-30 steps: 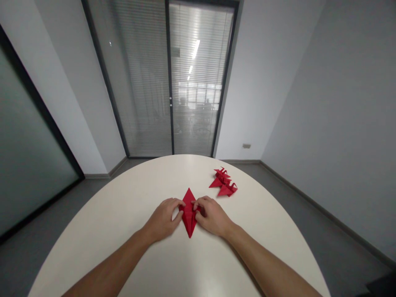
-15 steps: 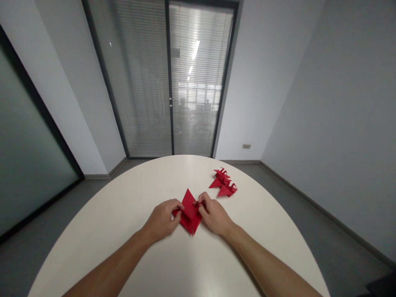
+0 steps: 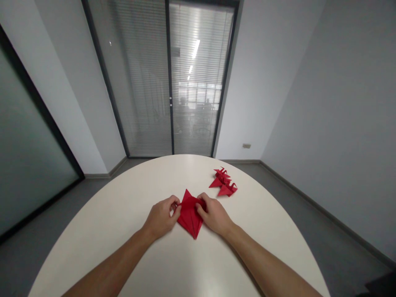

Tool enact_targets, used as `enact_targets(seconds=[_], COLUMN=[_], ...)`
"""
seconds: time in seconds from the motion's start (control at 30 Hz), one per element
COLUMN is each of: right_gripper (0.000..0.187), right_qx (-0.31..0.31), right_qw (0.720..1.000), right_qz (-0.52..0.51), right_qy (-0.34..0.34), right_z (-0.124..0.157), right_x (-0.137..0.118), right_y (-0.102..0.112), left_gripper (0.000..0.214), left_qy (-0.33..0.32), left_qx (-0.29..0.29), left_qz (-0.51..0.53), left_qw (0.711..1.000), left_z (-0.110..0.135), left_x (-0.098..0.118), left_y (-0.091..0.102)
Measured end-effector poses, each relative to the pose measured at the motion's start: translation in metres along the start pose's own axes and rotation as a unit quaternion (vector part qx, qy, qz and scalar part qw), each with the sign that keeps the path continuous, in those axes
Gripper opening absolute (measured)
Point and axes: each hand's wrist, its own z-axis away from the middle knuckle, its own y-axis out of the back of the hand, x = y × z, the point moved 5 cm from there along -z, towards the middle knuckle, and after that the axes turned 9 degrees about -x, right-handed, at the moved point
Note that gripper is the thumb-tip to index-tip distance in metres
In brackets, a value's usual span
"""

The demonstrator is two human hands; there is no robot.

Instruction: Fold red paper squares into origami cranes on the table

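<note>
A folded sheet of red origami paper [image 3: 189, 216] lies between my hands near the middle of the table, one point facing away and its split lower points facing me. My left hand [image 3: 163, 215] pinches its left edge between thumb and fingers. On the other side, my right hand [image 3: 214, 212] is closed on the right edge, its fingertips partly hidden by the paper. A crease runs across the upper part, and slits show down the near half. Several folded red paper cranes [image 3: 223, 181] sit clustered beyond my right hand.
The round cream table [image 3: 123, 206] has a curved edge on the far side and both flanks. Beyond it stand a glass door with blinds [image 3: 198, 103] and pale walls. A dark object [image 3: 382, 284] shows at the lower right corner.
The upper layer of the red paper has been raised toward the far point, uncovering more of the slit near half. My hands shifted only slightly; the cranes stayed put.
</note>
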Motion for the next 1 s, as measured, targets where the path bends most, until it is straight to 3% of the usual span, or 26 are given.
enact_targets(seconds=[0.37, 0.57, 0.77, 1.0], right_gripper=[0.016, 0.014, 0.010, 0.010], right_qx=[0.000, -0.001, 0.006, -0.002], right_qw=[1.000, 1.000, 1.000, 1.000], right_qz=[0.013, 0.000, -0.001, -0.004], right_qy=[-0.022, -0.002, 0.024, 0.021], right_z=[0.000, 0.000, 0.001, -0.001], right_x=[0.006, 0.002, -0.002, -0.003], right_y=[-0.001, 0.001, 0.001, 0.000], left_gripper=[0.007, 0.018, 0.011, 0.007], left_qy=[-0.024, -0.004, 0.051, 0.048], left_qx=[0.010, 0.010, 0.021, 0.026], left_qz=[0.052, 0.065, 0.108, 0.145], left_qw=[0.998, 0.998, 0.993, 0.988], left_z=[0.001, 0.000, -0.003, -0.004], left_x=[0.003, 0.004, -0.003, -0.005], left_y=[0.002, -0.001, -0.008, -0.014])
